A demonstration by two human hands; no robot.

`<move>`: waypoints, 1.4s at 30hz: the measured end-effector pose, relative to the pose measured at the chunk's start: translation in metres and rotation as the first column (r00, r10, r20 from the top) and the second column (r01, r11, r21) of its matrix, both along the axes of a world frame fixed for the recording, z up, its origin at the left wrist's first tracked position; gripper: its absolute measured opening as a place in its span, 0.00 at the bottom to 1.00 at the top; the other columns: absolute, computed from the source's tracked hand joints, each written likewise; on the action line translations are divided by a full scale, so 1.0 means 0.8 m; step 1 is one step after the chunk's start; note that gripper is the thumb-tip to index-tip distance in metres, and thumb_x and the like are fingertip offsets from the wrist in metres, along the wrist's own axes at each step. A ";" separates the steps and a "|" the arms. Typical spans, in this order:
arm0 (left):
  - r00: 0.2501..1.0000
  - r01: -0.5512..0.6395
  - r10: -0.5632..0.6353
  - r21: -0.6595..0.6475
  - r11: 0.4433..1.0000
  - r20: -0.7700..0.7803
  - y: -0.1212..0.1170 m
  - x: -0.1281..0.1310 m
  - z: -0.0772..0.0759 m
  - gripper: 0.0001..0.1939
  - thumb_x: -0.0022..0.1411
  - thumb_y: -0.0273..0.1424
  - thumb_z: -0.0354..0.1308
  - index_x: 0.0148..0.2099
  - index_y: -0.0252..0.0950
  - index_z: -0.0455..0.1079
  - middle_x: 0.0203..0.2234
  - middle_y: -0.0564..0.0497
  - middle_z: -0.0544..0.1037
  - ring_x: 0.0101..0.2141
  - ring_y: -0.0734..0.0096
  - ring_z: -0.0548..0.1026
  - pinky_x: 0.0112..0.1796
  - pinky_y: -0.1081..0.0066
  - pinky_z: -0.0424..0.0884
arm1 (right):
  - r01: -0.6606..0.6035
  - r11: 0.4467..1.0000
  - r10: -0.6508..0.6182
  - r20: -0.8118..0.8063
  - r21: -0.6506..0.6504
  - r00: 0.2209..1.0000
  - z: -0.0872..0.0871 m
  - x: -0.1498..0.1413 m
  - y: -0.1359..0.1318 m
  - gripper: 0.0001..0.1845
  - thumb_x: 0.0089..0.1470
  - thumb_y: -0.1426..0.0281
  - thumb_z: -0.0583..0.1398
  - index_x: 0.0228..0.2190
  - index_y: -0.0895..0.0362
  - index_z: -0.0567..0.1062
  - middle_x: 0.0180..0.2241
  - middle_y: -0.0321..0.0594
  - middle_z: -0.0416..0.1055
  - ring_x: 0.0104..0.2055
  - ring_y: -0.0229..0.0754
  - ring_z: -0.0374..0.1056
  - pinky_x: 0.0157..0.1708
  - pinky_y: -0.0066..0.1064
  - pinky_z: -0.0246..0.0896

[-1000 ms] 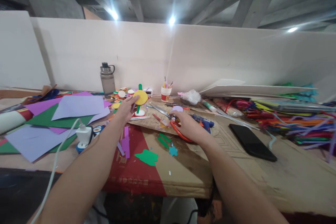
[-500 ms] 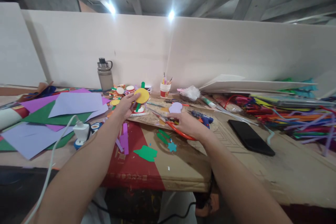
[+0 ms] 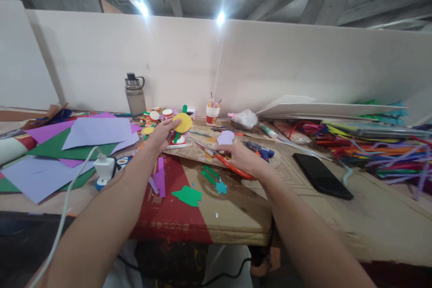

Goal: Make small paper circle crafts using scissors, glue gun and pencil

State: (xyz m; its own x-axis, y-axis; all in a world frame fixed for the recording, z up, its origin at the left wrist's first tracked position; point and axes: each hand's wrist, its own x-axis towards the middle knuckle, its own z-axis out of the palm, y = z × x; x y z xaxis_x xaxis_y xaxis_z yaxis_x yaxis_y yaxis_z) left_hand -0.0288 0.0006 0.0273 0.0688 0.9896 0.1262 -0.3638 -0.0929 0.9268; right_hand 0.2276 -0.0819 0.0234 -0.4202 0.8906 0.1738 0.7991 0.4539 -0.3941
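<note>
Held up in my left hand (image 3: pixel 162 134) is a round yellow paper disc (image 3: pixel 183 123), pinched at its left edge. A green strip (image 3: pixel 184 109) shows above and below the disc. My right hand (image 3: pixel 241 156) is closed on a pair of scissors (image 3: pixel 232 165) with red-orange handles. Their blades point left and away from me, low over the cardboard. A lilac scalloped paper piece (image 3: pixel 226 137) lies just beyond my right fingers. On the cardboard nearer me are a green paper scrap (image 3: pixel 189 196), a blue star-like paper shape (image 3: pixel 221 187) and green leaf-shaped pieces (image 3: pixel 208 176).
Coloured paper sheets (image 3: pixel 97 132) and a white charger (image 3: pixel 104 166) with its cable lie at left. A water bottle (image 3: pixel 135 96) and a paper cup (image 3: pixel 212 114) stand at the back. To the right are a glue gun (image 3: pixel 265 152), a phone (image 3: pixel 322 175) and pipe cleaners (image 3: pixel 398 153).
The scissors have tilted slightly in my right hand, and more of the blades and handles shows. My left hand and the yellow disc are nearly still.
</note>
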 end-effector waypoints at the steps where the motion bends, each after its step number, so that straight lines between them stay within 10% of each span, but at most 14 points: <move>1: 1.000 0.001 -0.001 0.004 1.000 -0.001 0.000 0.000 0.000 0.11 0.53 0.28 0.64 0.40 0.29 0.75 0.31 0.43 0.81 0.24 0.69 0.78 0.18 0.77 0.71 | -0.008 1.000 0.008 -0.002 -0.010 1.000 -0.001 0.000 0.001 0.19 0.57 0.61 0.57 0.48 0.54 0.77 0.41 0.44 0.77 0.39 0.45 0.71 0.39 0.30 0.62; 42: 0.997 0.038 -0.037 0.024 0.999 -0.063 0.002 0.001 -0.004 0.12 0.48 0.29 0.68 0.37 0.31 0.77 0.30 0.45 0.81 0.25 0.74 0.76 0.21 0.81 0.68 | -0.086 0.993 0.085 -0.018 -0.081 0.996 0.008 -0.004 -0.008 0.19 0.56 0.60 0.57 0.45 0.54 0.79 0.34 0.41 0.78 0.31 0.41 0.68 0.30 0.28 0.57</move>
State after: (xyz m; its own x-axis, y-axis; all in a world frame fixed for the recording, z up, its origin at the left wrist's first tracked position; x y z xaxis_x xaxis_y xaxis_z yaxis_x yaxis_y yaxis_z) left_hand -0.0279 0.0020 0.0241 0.1143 0.9828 0.1452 -0.3093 -0.1037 0.9453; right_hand 0.2241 -0.0882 0.0300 -0.4932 0.8632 0.1083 0.7528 0.4858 -0.4441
